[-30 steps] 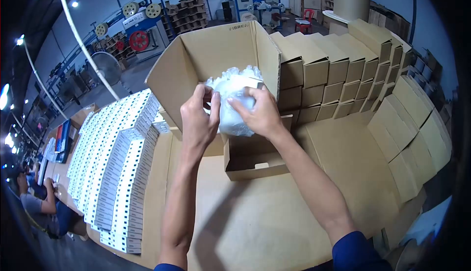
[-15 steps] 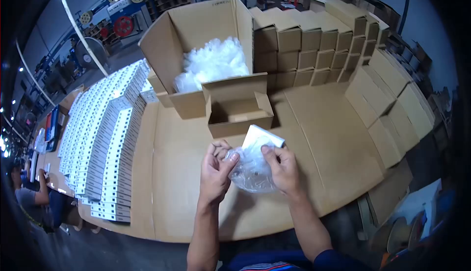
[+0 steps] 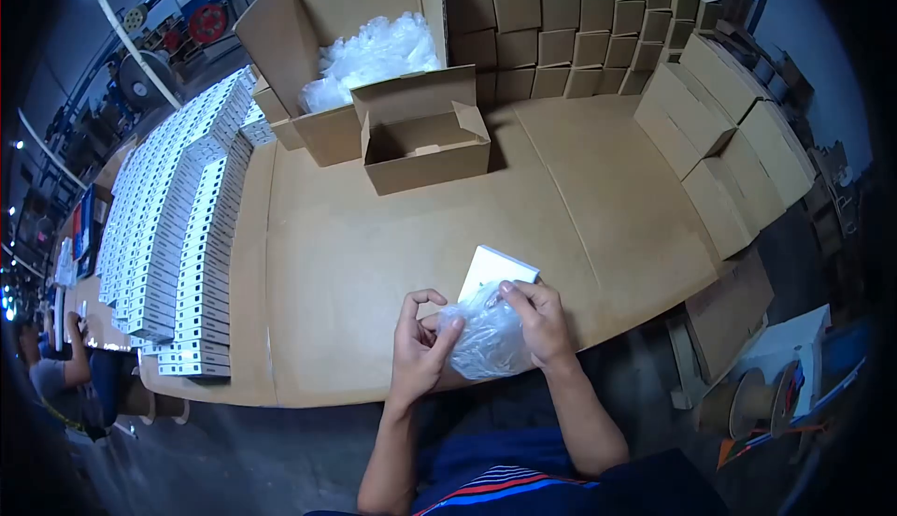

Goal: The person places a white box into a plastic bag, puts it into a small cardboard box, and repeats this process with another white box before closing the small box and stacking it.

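Note:
A clear plastic bag (image 3: 489, 342) hangs crumpled between my two hands near the front edge of the table. My left hand (image 3: 416, 351) grips its left side with thumb and fingers. My right hand (image 3: 542, 326) holds the bag's right side together with a flat white box (image 3: 497, 267). The white box sticks up out of the plastic, tilted, and its lower part is covered by the bag and my fingers. Beyond my hands stands a small open cardboard carton (image 3: 430, 172) with its flaps up; the visible part of its inside shows bare cardboard.
A large carton (image 3: 266, 37) behind it holds a heap of clear plastic bags (image 3: 378, 56). Stacked white boxes (image 3: 168, 236) line the left. Brown cartons (image 3: 565, 49) are piled at the back, with more cartons (image 3: 719, 142) at right. A person (image 3: 70, 366) sits far left.
The view has tipped downward, so the table and cartons appear higher. Both hands still hold the bag and white box, with the bag more bunched up.

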`<state>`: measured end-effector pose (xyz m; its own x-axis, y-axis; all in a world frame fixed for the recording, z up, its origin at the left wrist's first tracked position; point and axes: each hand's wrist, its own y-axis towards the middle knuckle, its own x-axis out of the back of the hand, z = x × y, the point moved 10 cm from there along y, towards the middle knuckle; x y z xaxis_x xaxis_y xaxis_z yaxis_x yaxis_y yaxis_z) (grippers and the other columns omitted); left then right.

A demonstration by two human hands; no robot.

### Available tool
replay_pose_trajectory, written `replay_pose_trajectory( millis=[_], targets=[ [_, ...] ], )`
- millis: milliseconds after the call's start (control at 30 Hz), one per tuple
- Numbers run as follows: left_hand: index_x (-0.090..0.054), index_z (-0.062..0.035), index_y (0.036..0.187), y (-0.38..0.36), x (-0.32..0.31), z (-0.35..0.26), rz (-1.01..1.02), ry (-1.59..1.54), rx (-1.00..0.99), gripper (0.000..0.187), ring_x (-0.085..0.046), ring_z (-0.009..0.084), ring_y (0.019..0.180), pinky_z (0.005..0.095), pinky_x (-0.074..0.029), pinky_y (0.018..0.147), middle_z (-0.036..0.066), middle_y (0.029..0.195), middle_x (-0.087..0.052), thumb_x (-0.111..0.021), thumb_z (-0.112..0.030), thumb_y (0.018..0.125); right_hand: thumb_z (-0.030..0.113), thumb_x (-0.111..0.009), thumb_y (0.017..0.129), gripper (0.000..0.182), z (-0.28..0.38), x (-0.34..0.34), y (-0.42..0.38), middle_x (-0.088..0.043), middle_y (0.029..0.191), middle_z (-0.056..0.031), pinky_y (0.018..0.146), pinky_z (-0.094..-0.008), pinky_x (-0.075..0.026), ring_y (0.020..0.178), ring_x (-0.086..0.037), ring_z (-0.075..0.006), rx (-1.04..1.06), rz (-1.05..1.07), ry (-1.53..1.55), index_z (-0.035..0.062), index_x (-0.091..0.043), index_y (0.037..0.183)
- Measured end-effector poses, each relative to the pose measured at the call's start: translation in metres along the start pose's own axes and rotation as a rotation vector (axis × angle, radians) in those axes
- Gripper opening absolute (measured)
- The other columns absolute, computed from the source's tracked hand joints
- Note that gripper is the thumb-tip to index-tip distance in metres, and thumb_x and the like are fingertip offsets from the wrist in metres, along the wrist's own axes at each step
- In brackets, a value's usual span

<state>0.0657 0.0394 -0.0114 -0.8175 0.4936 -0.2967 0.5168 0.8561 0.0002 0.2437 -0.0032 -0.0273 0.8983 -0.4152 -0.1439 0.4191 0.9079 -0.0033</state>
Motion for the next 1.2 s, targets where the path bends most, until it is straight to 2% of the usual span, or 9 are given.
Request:
replay_pose_trajectory(
  millis=[200, 367, 500, 600, 733, 933, 967, 1067, 1200],
  targets=[
    [-0.045, -0.0027, 0.128, -0.012, 0.043, 0.018, -0.055, -0.175, -0.091, 0.031, -0.06, 0.0078, 0.079, 0.0224, -0.046, 0.068, 0.015, 0.096, -0.071, -0.061, -0.001, 0.101, 0.02, -0.06, 0.103, 0.033, -0.024, 0.005, -0.009, -0.071, 0.092, -0.0078, 0.082, -0.0286, -0.048, 0.088, -0.063, -0.0145, -0.218, -0.028, 0.328, -0.0049, -0.075, 0.088],
    [-0.073, -0.0068, 0.097, -0.019, -0.023, -0.091, -0.028, 0.994, -0.759, 0.036, -0.061, 0.0324, 0.102, 0.0437, -0.05, 0.087, 0.005, 0.119, -0.068, -0.074, 0.0, 0.062, 0.021, -0.059, 0.104, 0.032, -0.046, -0.009, -0.022, -0.072, 0.094, -0.0082, 0.082, -0.0301, -0.051, 0.085, -0.066, -0.0153, -0.354, 0.013, 0.394, -0.0059, -0.074, 0.093],
    [-0.072, -0.0027, 0.088, -0.002, -0.001, -0.072, -0.116, 0.841, -0.547, 0.019, -0.064, 0.029, 0.089, 0.0382, -0.05, 0.08, 0.008, 0.086, -0.07, -0.071, 0.001, 0.07, 0.029, -0.053, 0.107, 0.041, -0.043, -0.009, -0.017, -0.069, 0.099, -0.0088, 0.084, -0.0302, -0.051, 0.09, -0.065, -0.0145, -0.37, 0.034, 0.361, -0.0074, -0.07, 0.111],
    [-0.068, 0.0036, 0.086, 0.006, 0.031, -0.034, -0.348, 0.531, -0.172, 0.016, -0.058, 0.013, 0.067, 0.0298, -0.047, 0.062, 0.008, 0.07, -0.064, -0.069, -0.01, 0.095, 0.04, -0.053, 0.106, 0.052, -0.027, 0.007, -0.009, -0.064, 0.109, -0.0087, 0.087, -0.0301, -0.051, 0.105, -0.062, -0.0146, -0.124, 0.071, 0.291, -0.0092, -0.068, 0.114],
    [-0.069, 0.0049, 0.089, 0.005, 0.023, -0.018, -0.361, 0.42, -0.091, 0.026, -0.053, 0.007, 0.067, 0.0278, -0.045, 0.061, 0.002, 0.067, -0.061, -0.066, -0.018, 0.101, 0.029, -0.079, 0.093, 0.048, 0.004, -0.002, -0.011, -0.055, 0.115, -0.008, 0.087, -0.0291, -0.049, 0.107, -0.058, -0.0163, 0.159, 0.169, 0.043, -0.0056, -0.066, 0.124],
    [-0.062, 0.0001, 0.071, -0.002, 0.046, 0.017, -0.465, 0.101, 0.074, 0.055, -0.053, 0.0083, 0.059, 0.0287, -0.043, 0.056, 0.002, 0.063, -0.059, -0.049, -0.035, 0.111, 0.021, -0.078, 0.093, 0.019, 0.001, 0.008, -0.008, -0.067, 0.098, -0.0104, 0.078, -0.0314, -0.048, 0.091, -0.059, -0.0185, 0.12, -0.028, -0.245, 0.0015, -0.078, 0.094],
    [-0.057, -0.0039, 0.07, 0.001, 0.051, 0.006, -0.426, 0.145, 0.03, 0.06, -0.051, 0.0094, 0.057, 0.0285, -0.043, 0.057, 0.001, 0.061, -0.056, -0.038, -0.041, 0.113, 0.021, -0.078, 0.093, 0.02, 0.0, 0.011, -0.007, -0.067, 0.099, -0.0111, 0.077, -0.0319, -0.047, 0.09, -0.058, -0.0185, 0.059, -0.03, -0.237, 0.0016, -0.078, 0.094],
    [-0.062, -0.0022, 0.091, -0.016, 0.053, -0.049, -0.625, 0.493, -0.479, 0.023, -0.059, 0.0155, 0.079, 0.0298, -0.048, 0.071, 0.009, 0.089, -0.064, -0.069, -0.022, 0.099, 0.023, -0.079, 0.092, 0.022, 0.005, 0.015, -0.005, -0.066, 0.097, -0.0115, 0.07, -0.0325, -0.046, 0.082, -0.056, -0.018, 0.157, -0.066, -0.271, 0.0007, -0.078, 0.094],
    [-0.065, -0.0046, 0.097, -0.008, -0.039, -0.109, -0.223, 1.139, -0.804, 0.023, -0.063, 0.026, 0.097, 0.0347, -0.05, 0.081, 0.012, 0.106, -0.065, -0.083, -0.01, 0.083, 0.023, -0.081, 0.09, 0.023, 0.019, 0.01, -0.009, -0.065, 0.097, -0.013, 0.07, -0.0326, -0.047, 0.083, -0.057, -0.0189, 0.152, -0.083, -0.339, 0.0009, -0.077, 0.094]
  ],
)
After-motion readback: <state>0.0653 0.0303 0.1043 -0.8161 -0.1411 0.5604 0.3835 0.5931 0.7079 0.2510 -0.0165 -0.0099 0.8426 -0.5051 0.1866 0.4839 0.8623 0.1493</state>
